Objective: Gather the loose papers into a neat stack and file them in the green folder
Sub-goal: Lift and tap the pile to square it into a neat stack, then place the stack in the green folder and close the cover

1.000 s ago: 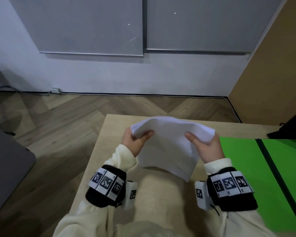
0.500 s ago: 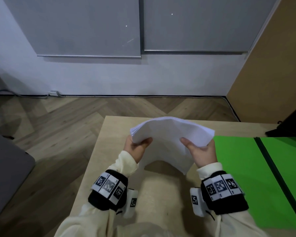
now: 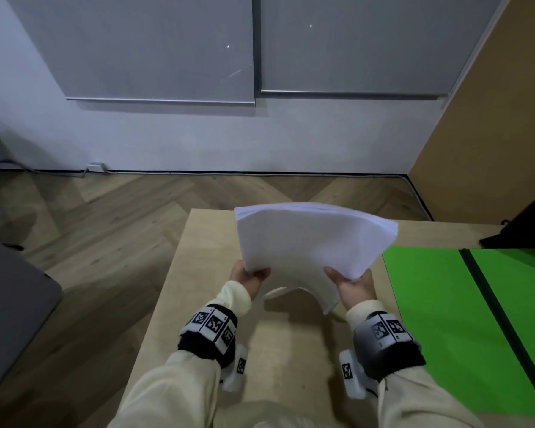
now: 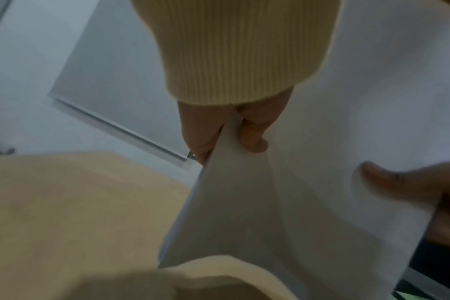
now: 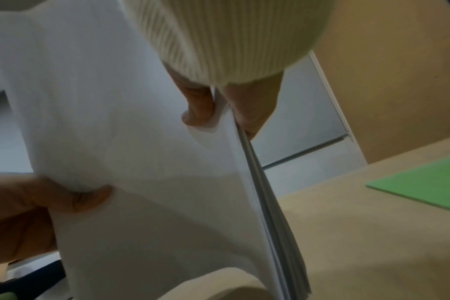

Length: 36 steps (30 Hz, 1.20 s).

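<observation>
A stack of white papers (image 3: 309, 242) stands bowed on its lower edge over the wooden table (image 3: 198, 273). My left hand (image 3: 247, 278) pinches the stack's left side, thumb on the near face. My right hand (image 3: 352, 285) pinches its right side the same way. The left wrist view shows the left thumb (image 4: 252, 138) on the papers (image 4: 308, 162) with fingers behind. In the right wrist view the right thumb (image 5: 198, 113) presses the papers (image 5: 116, 121), whose layered sheet edges show. The open green folder (image 3: 464, 319) lies flat to the right, and its corner (image 5: 424, 180) shows on the table.
A dark object (image 3: 528, 223) sits at the table's far right corner. A grey surface (image 3: 10, 310) stands off to the left over the wooden floor. The table's left edge runs close to my left arm.
Both hands raised and tilted the paper stack more upright, so its top edge now reaches past the table's far edge. The grips have slid lower on the stack.
</observation>
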Available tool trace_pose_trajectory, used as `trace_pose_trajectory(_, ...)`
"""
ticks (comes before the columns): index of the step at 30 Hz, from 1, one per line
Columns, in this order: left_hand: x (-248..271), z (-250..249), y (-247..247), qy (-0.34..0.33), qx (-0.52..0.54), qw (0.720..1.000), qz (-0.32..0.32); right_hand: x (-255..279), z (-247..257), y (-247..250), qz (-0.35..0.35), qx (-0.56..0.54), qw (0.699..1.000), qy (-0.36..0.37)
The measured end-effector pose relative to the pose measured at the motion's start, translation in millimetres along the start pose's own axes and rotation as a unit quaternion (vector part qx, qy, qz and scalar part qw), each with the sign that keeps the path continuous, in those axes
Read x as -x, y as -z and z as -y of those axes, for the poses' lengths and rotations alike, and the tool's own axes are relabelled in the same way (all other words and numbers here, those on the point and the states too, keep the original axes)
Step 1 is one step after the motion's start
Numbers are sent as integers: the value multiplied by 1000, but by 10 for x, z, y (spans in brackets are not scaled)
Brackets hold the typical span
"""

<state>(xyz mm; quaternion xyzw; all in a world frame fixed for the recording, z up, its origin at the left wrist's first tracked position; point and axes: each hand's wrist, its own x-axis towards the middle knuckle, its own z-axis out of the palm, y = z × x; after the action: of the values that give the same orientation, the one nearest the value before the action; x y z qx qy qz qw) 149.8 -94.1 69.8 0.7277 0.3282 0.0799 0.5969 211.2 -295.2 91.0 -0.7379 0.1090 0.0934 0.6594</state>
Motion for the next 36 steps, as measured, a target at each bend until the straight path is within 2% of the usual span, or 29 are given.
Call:
trace_pose_trajectory(3, 9, 129, 18, 76, -70, 994, 25, -14, -333, -36, 28, 71, 996, -39)
trace_pose_trajectory(5, 12, 225, 21, 109, -92, 989, 29, 14, -451, -56, 36, 79, 995, -57)
trace_pose_trajectory(9, -11, 271, 50, 98, -130, 986, 46, 19, -436, -47, 43, 103, 992, -57)
trace_pose_trajectory(13, 48, 203, 142, 76, -172, 975, 121, -49, -400, 43, 57, 126, 989, -49)
trace_pose_trajectory(15, 72, 108, 230, 57, -144, 972, 176, -53, -356, 117, 71, 137, 987, -50)
trace_pose_trajectory(17, 102, -8, 305, 46, -52, 974, 214, -56, -355, 187, 92, 148, 983, -53)
trace_pose_trajectory(22, 132, -74, 265, 41, 75, 986, 141, 37, -353, 248, 137, 109, 980, -96)
trace_pose_trajectory(26, 183, 62, 86, 59, 93, 982, 152, 105, -495, 326, 97, 131, 979, -120)
trace_pose_trajectory(31, 234, 139, -333, 84, -25, 978, 188, 67, -686, 646, 13, 182, 974, -136)
trace_pose_trajectory(33, 259, 199, -505, 125, -56, 970, 200, -32, -717, 835, -15, 213, 968, -130)
trace_pose_trajectory(36, 339, 247, -757, 213, -23, 959, 183, -208, -713, 1206, -36, 263, 956, -121)
